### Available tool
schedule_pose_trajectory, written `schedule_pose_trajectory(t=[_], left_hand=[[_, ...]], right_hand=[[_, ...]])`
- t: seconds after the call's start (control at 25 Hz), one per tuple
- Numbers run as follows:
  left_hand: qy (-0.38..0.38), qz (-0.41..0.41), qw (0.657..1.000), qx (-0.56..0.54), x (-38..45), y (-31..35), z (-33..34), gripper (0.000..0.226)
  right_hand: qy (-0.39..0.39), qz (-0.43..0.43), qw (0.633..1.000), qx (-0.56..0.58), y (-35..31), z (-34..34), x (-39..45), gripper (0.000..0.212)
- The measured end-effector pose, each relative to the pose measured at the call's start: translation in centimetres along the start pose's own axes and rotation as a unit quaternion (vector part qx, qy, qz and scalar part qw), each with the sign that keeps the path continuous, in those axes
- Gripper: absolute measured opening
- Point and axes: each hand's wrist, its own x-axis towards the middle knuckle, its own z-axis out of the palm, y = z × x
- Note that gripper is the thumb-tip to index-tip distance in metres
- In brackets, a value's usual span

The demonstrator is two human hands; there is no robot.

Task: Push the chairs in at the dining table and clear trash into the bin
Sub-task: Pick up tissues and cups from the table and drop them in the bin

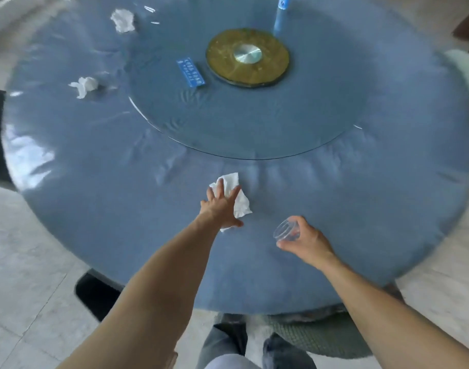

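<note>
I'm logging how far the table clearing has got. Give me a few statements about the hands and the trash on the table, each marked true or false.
1. The right hand holds a clear plastic cup. True.
2. The left hand is lifting a tissue off the table. False: its spread fingers rest on a white tissue that lies flat on the blue table.
3. Two more crumpled tissues lie on the far left of the table. True: one near the far edge, one closer.
4. The cup stands on the gold disc. False: it is in the right hand, near the table's near edge.
</note>
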Motion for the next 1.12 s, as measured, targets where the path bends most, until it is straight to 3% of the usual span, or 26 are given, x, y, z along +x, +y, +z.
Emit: schedule_pose_trajectory(t=[0.08,0.2,0.48,0.56,0.68,0.96,1.12], left_hand=[[-0.006,0.035,0.998,0.044,1.8,-0.1,0.1,0.106],[0.016,0.069,0.993,0.093,2.5,-0.6,0.2,0.077],[0.032,0.073,0.997,-0.002,-0.9,-3.1,0.4,0.023],[0.029,0.060,0.996,-0.057,-3.4,-4.6,1.0,0.030],[0.036,0.056,0.994,-0.092,-8.1,-7.0,2.6,0.059],[0.122,0.004,0.984,-0.131,-23.6,-16.5,8.4,0.042],[0.158,-0.062,0.974,-0.151,-32.2,-23.1,11.7,0.037]], right_hand=[[0.014,0.023,1.000,0.011,0.6,0.6,-0.5,0.065],[0.031,0.049,0.998,0.029,1.6,1.6,-1.4,0.064],[0.054,0.055,0.996,0.039,1.8,3.2,-5.1,0.069],[0.061,0.040,0.997,0.034,1.1,3.7,-6.9,0.067],[0.060,0.014,0.998,0.022,-0.4,5.0,-9.7,0.068],[0.035,-0.088,0.995,-0.019,-6.4,13.3,-18.4,0.067],[-0.018,-0.147,0.988,-0.046,-10.2,19.1,-23.1,0.068]])
